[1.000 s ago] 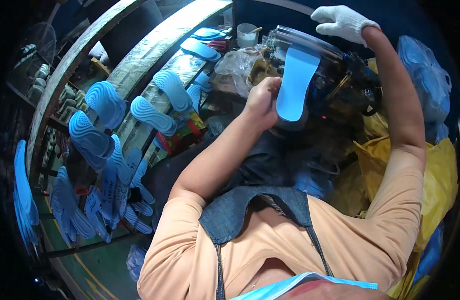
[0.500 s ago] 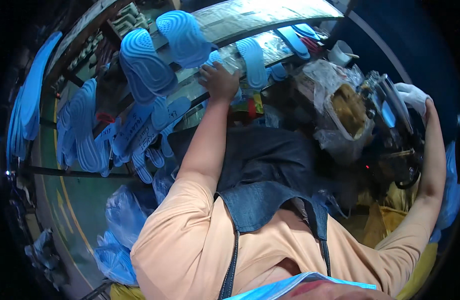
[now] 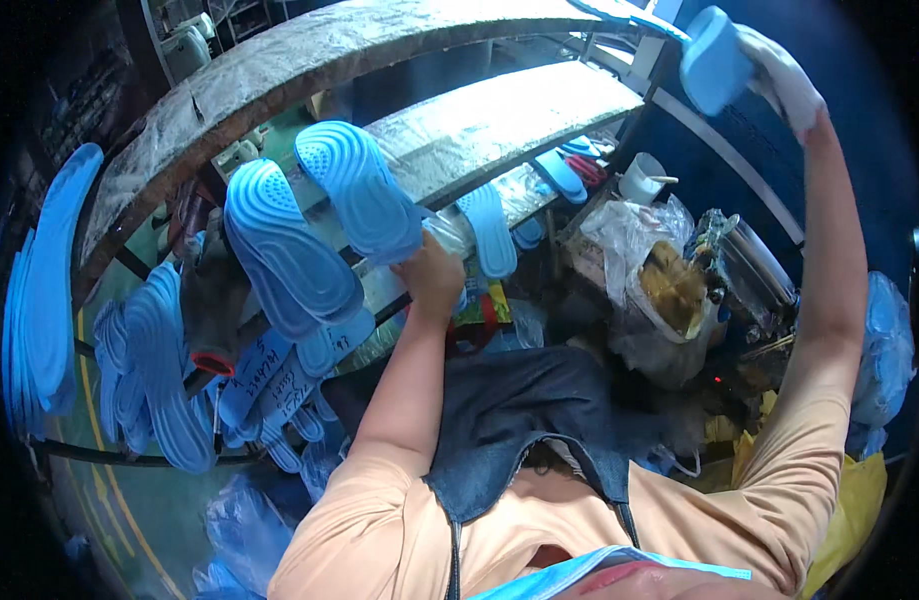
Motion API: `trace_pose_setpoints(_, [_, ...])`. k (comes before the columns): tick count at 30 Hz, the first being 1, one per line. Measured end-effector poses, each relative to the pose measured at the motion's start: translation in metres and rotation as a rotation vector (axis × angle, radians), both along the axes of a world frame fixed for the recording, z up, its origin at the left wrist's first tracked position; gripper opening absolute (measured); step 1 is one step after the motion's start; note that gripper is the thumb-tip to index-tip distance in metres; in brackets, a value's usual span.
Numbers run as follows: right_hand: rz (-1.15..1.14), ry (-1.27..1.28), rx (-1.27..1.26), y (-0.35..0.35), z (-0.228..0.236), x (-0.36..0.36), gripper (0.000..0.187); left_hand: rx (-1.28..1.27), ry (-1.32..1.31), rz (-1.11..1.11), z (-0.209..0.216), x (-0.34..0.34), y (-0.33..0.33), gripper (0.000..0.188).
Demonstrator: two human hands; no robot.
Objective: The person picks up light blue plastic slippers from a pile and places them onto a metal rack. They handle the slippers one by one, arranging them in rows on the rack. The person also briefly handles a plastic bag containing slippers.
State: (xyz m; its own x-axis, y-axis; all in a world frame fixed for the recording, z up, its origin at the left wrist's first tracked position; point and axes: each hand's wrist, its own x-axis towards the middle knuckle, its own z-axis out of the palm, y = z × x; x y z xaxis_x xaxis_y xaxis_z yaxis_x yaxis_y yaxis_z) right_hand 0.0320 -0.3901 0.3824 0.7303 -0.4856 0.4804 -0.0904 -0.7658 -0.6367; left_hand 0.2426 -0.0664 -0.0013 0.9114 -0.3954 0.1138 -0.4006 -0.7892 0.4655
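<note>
Several upright insoles (image 3: pixel 51 285): blue, bunched on edge at far left; whether finished or waiting, we cannot say.
Contoured insoles (image 3: pixel 364 190): two overlapping groups lie side by side near the shelf boards, ridged faces toward us.
Left grip (image 3: pixel 434 278): bare, at the lower end of the right-hand group; its fingers are partly hidden, so we cannot tell how far open it is or whether it has hold of anything.
Lower shelf (image 3: pixel 499 110): one ridged insole (image 3: pixel 489 230) sits past its near edge, right of the left grip.
Right grip (image 3: pixel 781 80): white-gloved, closed round one end of a raised insole (image 3: pixel 714 62), near the right end of the upper shelf (image 3: pixel 379 48).
Progress: partway, we judge; the raised insole is not yet set down, and plenty of others lie along the boards, their stage unclear.
Red-rimmed dark tube (image 3: pixel 214 325): just left of the contoured groups, crowding that side.
Marked insoles (image 3: pixel 279 385): handwritten on, bunched below.
White cup (image 3: pixel 639 182): a stick leans in it.
Clear bag (image 3: pixel 627 228): wrapped about a container of brown material (image 3: pixel 671 290), cluttering the space between our arms.
Clear roll (image 3: pixel 761 265): just left of the right forearm.
Yellow bag (image 3: pixel 859 515): lower right, beyond the sleeve.
</note>
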Motion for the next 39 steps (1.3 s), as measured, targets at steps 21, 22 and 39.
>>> trace_pose_setpoints(21, [0.016, 0.28, 0.025, 0.012, 0.011, 0.273, 0.03, -0.038, -0.281, 0.046, -0.035, 0.017, 0.011, 0.07])
trace_pose_setpoints(22, [0.063, 0.264, 0.235, 0.022, 0.022, 0.254, 0.028, -0.069, -0.286, 0.028, -0.04, 0.019, 0.005, 0.069])
trace_pose_setpoints(39, [-0.213, 0.549, -0.529, 0.076, 0.0, -0.133, 0.034, -1.236, 2.071, -1.27, 0.125, -0.181, -0.024, 0.07])
